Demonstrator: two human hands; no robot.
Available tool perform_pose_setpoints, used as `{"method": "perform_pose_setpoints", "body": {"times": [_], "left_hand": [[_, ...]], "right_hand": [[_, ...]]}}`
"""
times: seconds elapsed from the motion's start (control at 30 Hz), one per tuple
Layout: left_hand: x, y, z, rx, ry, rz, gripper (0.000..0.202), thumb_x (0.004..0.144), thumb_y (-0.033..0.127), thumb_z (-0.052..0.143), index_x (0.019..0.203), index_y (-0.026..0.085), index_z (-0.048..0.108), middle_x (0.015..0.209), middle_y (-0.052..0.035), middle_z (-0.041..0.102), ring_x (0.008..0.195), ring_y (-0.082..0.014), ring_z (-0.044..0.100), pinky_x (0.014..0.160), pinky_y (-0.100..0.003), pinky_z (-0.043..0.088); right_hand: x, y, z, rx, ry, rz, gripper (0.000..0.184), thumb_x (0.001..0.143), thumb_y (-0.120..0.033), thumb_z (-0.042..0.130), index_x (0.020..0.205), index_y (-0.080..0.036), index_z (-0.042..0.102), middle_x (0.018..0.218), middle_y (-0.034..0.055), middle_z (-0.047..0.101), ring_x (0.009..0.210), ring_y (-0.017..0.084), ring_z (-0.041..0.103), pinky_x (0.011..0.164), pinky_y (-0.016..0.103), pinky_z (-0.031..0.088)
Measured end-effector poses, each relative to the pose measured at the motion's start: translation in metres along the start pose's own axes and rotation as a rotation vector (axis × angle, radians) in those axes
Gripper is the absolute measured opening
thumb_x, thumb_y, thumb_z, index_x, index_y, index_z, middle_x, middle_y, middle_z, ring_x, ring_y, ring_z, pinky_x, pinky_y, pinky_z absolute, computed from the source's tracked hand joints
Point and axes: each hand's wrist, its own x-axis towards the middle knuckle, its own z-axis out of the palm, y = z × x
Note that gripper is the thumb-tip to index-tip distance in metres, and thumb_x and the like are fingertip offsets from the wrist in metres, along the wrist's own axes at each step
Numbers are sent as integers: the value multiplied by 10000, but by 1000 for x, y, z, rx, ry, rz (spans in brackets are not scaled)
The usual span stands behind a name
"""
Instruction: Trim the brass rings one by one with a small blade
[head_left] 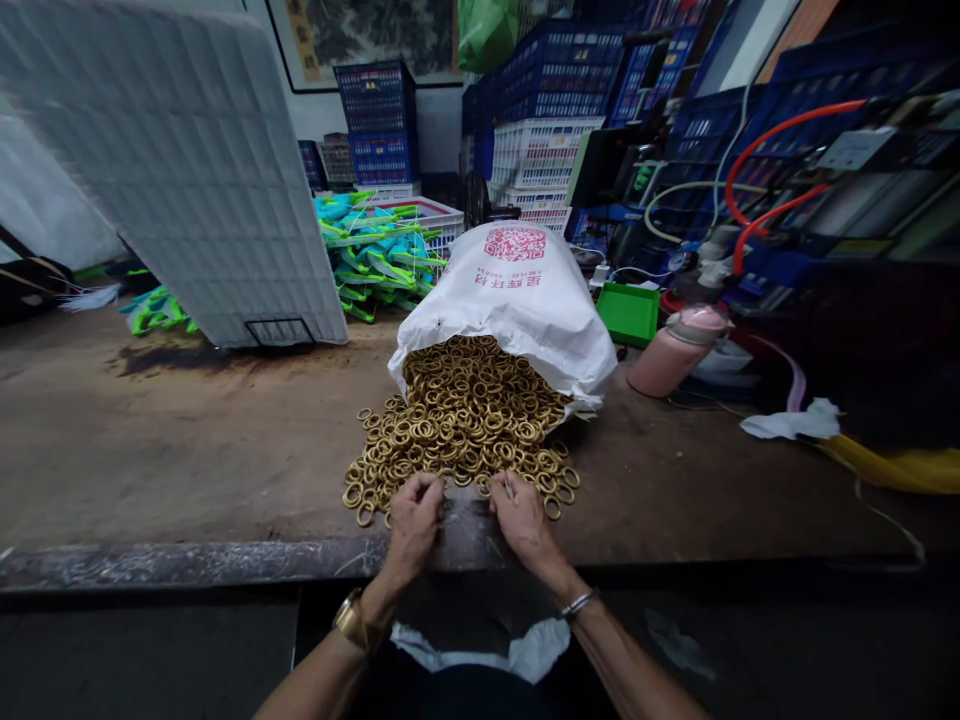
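Note:
A heap of gold-coloured rings (457, 430) spills from the mouth of a white woven sack (517, 290) lying on its side on the worktable. At the near edge of the heap, my left hand (415, 525) has its fingers curled closed; whatever they may hold is hidden. Close by on the right, my right hand (525, 522) is closed in a pinch. A thin, pale greenish-grey stick-like object (509, 487) shows between its fingers, too small to identify. Both hands are low over the table, a small gap between them.
A large white ribbed panel (247, 190) stands at the left, near green and blue plastic pieces (375, 250). To the right are a green tray (628, 312), a pink bottle (679, 348) and equipment with red hoses (750, 210). Stacked crates (544, 160) fill the back.

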Motion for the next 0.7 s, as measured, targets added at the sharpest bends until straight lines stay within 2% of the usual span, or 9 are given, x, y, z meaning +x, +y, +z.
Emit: {"method": "perform_pose_setpoints", "body": {"times": [0.07,0.13,0.2,0.27,0.37,0.47,0.63,0.7], "left_hand": [[4,3,-3,-28,-4,-78,184,725,347,510,648,183,477,446,82,425,362,-73,385,371,-178,311],[4,6,-5,-52,-18,-102,170,699,324,542,777,186,478,456,100,432,342,-67,379,348,-163,293],[1,9,-5,-86,-49,-108,306,688,304,566,951,195,455,481,109,452,340,-62,378,344,-151,284],[-3,12,-4,-119,-109,-104,376,713,320,554,1048,196,437,507,100,479,342,-54,362,351,-149,276],[-9,15,-2,-124,-216,-122,260,730,345,542,917,164,546,521,65,508,362,-50,362,374,-163,284],[-14,16,0,-109,-233,-103,176,721,327,555,698,155,579,519,43,521,420,-69,420,420,-177,321],[-24,16,-2,-76,-227,11,180,749,311,541,662,157,578,586,15,576,528,-98,498,506,-190,374],[-28,15,-4,-83,-246,-14,195,756,325,542,663,156,569,586,18,566,502,-84,480,492,-184,366]], "right_hand": [[-1,1,0,-28,20,-33,273,790,-348,347,606,-198,481,497,-21,485,508,120,454,539,230,324],[-3,-1,-1,-34,-1,-111,269,804,-355,349,650,-195,501,515,-24,491,513,117,455,536,223,325],[-7,-4,0,-22,-49,-181,253,812,-344,360,686,-192,518,548,-22,510,527,111,460,535,214,329],[-10,-7,1,-9,-82,-215,233,814,-318,373,687,-190,521,572,-21,519,533,104,456,530,208,329],[-15,-13,1,23,-121,-229,218,809,-287,389,651,-192,505,557,-28,504,521,97,433,507,200,322],[-18,-18,1,119,-176,-196,219,809,-299,398,646,-191,496,531,-40,483,514,94,429,497,193,328],[-20,-22,2,277,-273,-25,297,809,-385,392,600,-189,467,488,-51,457,472,88,410,495,201,341],[-21,-23,2,312,-290,6,287,792,-388,407,594,-188,464,483,-54,448,461,85,394,487,202,336]]}}
